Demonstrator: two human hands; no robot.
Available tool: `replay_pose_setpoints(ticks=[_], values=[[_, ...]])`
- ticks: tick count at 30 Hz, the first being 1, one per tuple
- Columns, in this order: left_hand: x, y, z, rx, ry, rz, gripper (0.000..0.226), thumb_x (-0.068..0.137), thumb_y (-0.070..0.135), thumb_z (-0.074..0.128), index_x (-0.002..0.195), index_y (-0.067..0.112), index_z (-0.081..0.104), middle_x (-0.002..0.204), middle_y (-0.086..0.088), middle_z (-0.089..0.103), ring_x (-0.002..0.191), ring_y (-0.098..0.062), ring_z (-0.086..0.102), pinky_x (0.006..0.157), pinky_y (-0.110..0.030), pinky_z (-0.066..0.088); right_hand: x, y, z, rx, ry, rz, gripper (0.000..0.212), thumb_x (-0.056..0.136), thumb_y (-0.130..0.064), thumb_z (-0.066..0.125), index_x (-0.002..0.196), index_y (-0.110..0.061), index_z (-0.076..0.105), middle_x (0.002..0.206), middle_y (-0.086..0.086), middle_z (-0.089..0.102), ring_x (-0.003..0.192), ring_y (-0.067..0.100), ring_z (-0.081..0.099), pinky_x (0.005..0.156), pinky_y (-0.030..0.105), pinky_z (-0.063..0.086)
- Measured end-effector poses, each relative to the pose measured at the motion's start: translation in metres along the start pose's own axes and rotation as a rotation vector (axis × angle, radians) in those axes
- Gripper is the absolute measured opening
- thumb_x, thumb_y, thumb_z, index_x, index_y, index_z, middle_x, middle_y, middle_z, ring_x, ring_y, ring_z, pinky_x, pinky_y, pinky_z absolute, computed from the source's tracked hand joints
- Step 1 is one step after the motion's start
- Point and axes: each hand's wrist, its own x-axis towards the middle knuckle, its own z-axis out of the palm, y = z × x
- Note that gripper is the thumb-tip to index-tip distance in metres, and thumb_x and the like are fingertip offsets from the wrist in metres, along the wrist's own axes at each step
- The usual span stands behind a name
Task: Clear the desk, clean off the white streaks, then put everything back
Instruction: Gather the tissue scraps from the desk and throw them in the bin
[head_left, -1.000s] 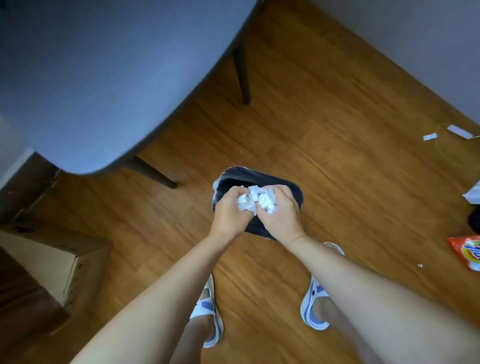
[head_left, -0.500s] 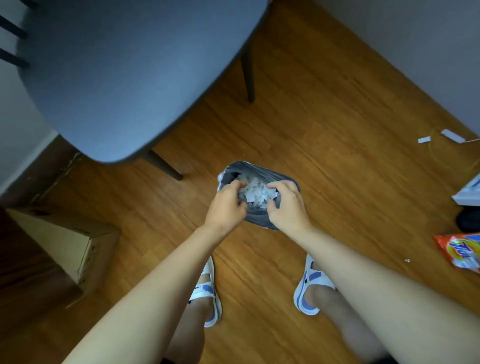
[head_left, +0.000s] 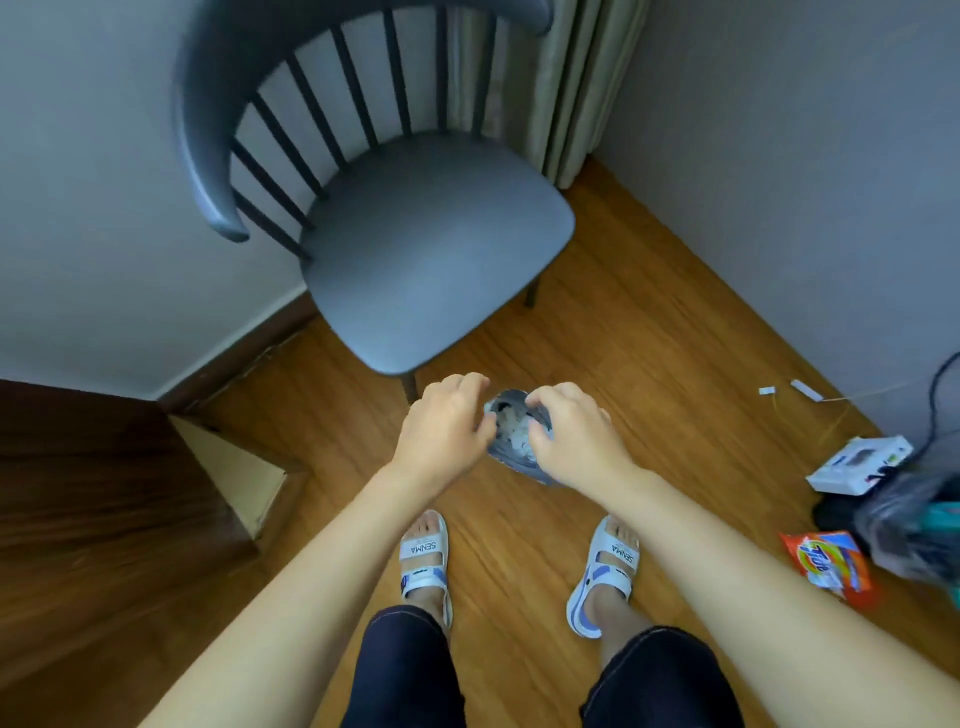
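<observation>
Both hands have risen, and the paper scraps now sit inside the grey bag. Left hand and right hand each pinch its rim in a closed grip. No worktop is visible, so I judge that putting everything back remains.

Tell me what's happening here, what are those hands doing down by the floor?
A person stands on a wood floor in front of a grey chair, looking down. Both hands are over a small grey bin bag with crumpled white tissue inside. The left hand and right hand each pinch the bag's rim, left on its left side and right on its right. An orange detergent packet and a white box lie on the floor to the right.
</observation>
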Motion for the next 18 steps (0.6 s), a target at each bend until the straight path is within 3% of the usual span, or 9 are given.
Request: replay_pose_setpoints(ticks=[5,10,18], values=[[-0.050,-0.002,-0.105,0.018,0.107,-0.048,0.045,0.099,0.041,0.061,0.140,0.020,0.058,0.136,-0.001,0.066,0.123,-0.023,0.061,0.097,-0.044,0.056,-0.030,-0.104,-0.066,-0.092,0.012,-0.090,0.031,0.101,-0.033,0.054,0.129,-0.024,0.058,0.132,-0.001,0.056,0.120,0.024,0.054,0.101,0.042,0.042],[-0.105,-0.007,-0.198,0.011,0.230,-0.122,0.047,0.101,0.044,0.062,0.144,0.025,0.056,0.144,0.004,0.062,0.130,-0.017,0.059,0.102,-0.032,0.054,-0.054,-0.207,-0.111,-0.180,0.024,-0.218,0.036,0.101,-0.038,0.053,0.134,-0.024,0.056,0.132,0.000,0.057,0.120,0.024,0.055,0.099,0.040,0.044],[-0.199,-0.032,-0.298,0.005,0.423,-0.283,0.046,0.102,0.041,0.062,0.144,0.024,0.057,0.141,0.003,0.064,0.129,-0.017,0.060,0.106,-0.033,0.051,-0.077,-0.331,-0.136,-0.227,0.008,-0.472,0.037,0.101,-0.043,0.054,0.134,-0.026,0.056,0.132,0.000,0.057,0.121,0.024,0.055,0.102,0.044,0.048]])
